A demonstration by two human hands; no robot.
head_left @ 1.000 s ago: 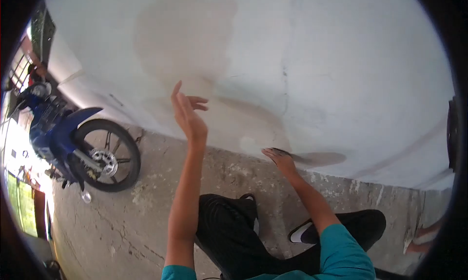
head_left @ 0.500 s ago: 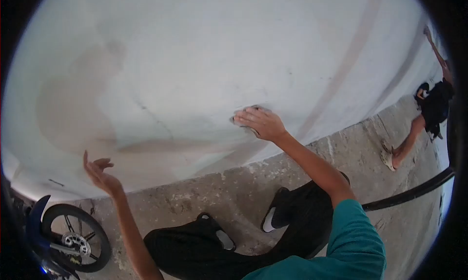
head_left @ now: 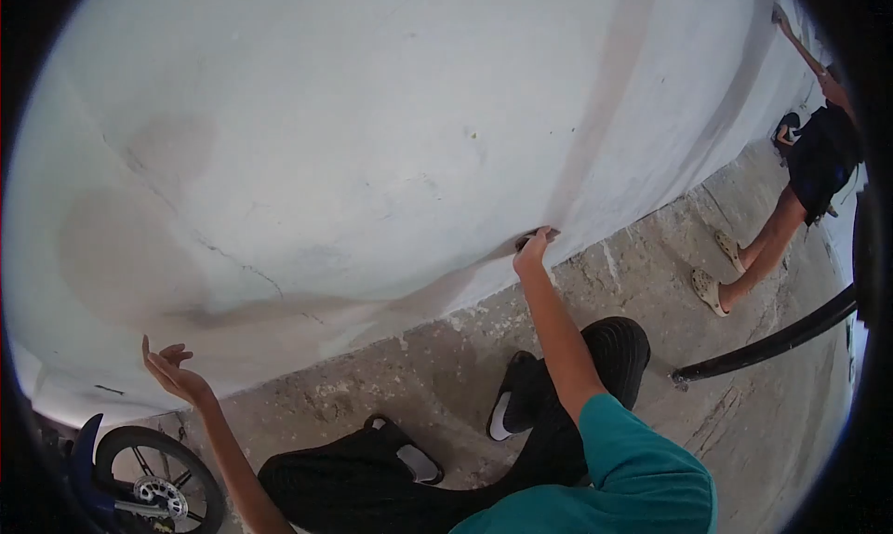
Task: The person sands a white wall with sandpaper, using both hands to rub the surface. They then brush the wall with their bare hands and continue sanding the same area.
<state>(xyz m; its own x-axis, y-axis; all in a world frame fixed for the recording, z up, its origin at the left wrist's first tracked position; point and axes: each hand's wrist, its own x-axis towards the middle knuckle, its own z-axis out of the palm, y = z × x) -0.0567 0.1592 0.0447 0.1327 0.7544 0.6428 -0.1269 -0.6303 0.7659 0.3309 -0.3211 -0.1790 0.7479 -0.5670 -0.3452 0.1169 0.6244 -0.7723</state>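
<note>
A pale wall (head_left: 372, 143) fills most of the view, with a thin crack running down its left half. Low on it, my right hand (head_left: 532, 251) grips a thin dark pad that looks like sandpaper (head_left: 551, 233), pressed against the surface. Much of the pad is covered by my palm and fingers. On the left, my left hand (head_left: 175, 370) is raised near the lower wall, fingers apart and holding nothing.
A motorcycle wheel (head_left: 160, 486) stands at lower left. Another person (head_left: 777, 232) in clogs is at the right, one arm raised to the wall. A black curved bar (head_left: 772, 337) juts in from the right above the concrete floor (head_left: 372, 380).
My right hand has moved right and slightly down along the wall with the pad, and its wrist has turned. My left hand stays raised, while the view has shifted.
</note>
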